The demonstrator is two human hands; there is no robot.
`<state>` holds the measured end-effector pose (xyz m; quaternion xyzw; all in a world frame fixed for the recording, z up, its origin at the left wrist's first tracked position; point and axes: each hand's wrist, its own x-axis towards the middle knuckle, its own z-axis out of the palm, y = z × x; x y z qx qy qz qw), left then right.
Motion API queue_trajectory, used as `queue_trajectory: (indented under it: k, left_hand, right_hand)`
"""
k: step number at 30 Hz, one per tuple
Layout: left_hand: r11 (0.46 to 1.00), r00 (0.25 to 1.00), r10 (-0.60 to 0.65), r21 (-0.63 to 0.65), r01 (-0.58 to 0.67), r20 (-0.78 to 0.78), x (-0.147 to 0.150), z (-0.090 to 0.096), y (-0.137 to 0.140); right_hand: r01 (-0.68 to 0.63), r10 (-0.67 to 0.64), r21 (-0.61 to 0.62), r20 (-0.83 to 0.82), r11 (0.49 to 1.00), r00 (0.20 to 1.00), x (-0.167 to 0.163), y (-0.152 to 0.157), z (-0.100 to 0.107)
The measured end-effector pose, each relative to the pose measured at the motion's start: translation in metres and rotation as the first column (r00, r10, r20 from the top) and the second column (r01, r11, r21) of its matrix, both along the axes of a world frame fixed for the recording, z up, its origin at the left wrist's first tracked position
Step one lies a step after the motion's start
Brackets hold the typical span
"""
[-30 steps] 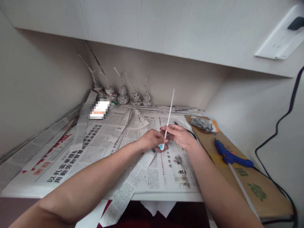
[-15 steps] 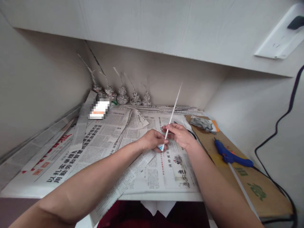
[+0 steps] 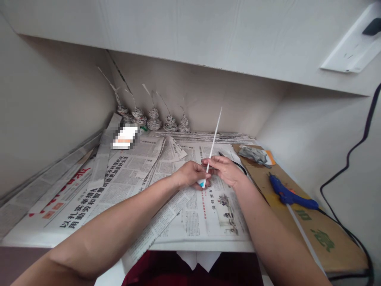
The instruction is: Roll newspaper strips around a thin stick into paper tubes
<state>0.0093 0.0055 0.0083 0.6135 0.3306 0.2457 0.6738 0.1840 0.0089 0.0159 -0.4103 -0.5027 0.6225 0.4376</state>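
Over the middle of the newspaper-covered table, my left hand [image 3: 193,174] pinches the lower part of a thin, pale, tapered paper stick [image 3: 214,139]. Its long end points up and away from me. A small blue and white patch of paper shows under the left fingers. My right hand [image 3: 222,169] is closed on the same stick slightly higher, thumb and fingertips around it. A long newspaper strip [image 3: 162,224] runs from beneath my hands down to the left, passing under my left forearm. How strip and stick join is hidden by my fingers.
Several gourd-shaped woven paper pieces [image 3: 154,120] stand by the back wall, beside a bundle of thin paper sticks [image 3: 208,137]. On the right, a blue glue gun [image 3: 290,196] and grey crumpled material [image 3: 254,155] lie on cardboard [image 3: 333,254]. A shelf [image 3: 190,35] overhangs the back.
The stick's tip has shifted slightly left and down, and the stick stands a little steeper. Both hands keep their grip, with small finger movements.
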Motion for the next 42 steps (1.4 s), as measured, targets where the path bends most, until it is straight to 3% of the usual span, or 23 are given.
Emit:
queue_trajectory:
  k: [3, 9, 13, 18, 23, 28, 33, 38, 42]
  left_hand:
    - [1.000, 1.000, -0.017, -0.005, 0.017, -0.001, 0.0002, 0.0013, -0.0007]
    - [1.000, 1.000, 0.007, -0.020, -0.007, 0.009, -0.0011, 0.0050, -0.0011]
    - [1.000, 1.000, -0.027, -0.001, 0.027, 0.011, -0.0012, 0.0038, -0.0009]
    - [1.000, 1.000, 0.003, -0.016, -0.003, 0.002, -0.0006, 0.0069, -0.0019]
    - [1.000, 1.000, -0.026, 0.012, 0.026, -0.005, -0.0002, 0.0056, -0.0019]
    - [1.000, 1.000, -0.017, 0.020, 0.017, 0.006, -0.0008, 0.0024, 0.0007]
    - [0.998, 0.998, -0.056, 0.029, 0.056, -0.002, -0.0017, 0.0034, 0.0000]
    - [0.999, 0.999, -0.047, 0.028, 0.046, 0.007, -0.0026, 0.0066, -0.0001]
    - [0.998, 0.998, -0.063, 0.016, 0.064, -0.027, -0.0028, 0.0075, -0.0005]
  right_hand:
    - [0.082, -0.082, 0.003, 0.003, 0.997, 0.997, -0.0002, 0.0009, -0.0015]
    - [-0.030, 0.030, 0.008, 0.005, 1.000, 1.000, 0.0011, -0.0004, 0.0003]
    - [0.077, -0.077, 0.011, -0.018, 0.997, 0.997, 0.0008, -0.0006, 0.0012]
    - [-0.022, 0.022, 0.013, 0.022, 1.000, 1.000, 0.0001, -0.0012, 0.0024]
    - [0.091, -0.092, 0.045, 0.031, 0.995, 0.995, -0.0006, -0.0006, 0.0018]
    - [-0.030, 0.029, 0.031, 0.025, 0.999, 0.999, 0.0003, -0.0016, 0.0025]
    - [0.070, -0.071, 0.025, 0.010, 0.997, 0.997, 0.0000, -0.0009, 0.0018]
    - [-0.032, 0.031, 0.020, 0.018, 0.999, 0.999, 0.0006, -0.0010, 0.0014]
    - [0.080, -0.081, 0.036, 0.033, 0.996, 0.996, 0.0009, 0.0006, -0.0008]
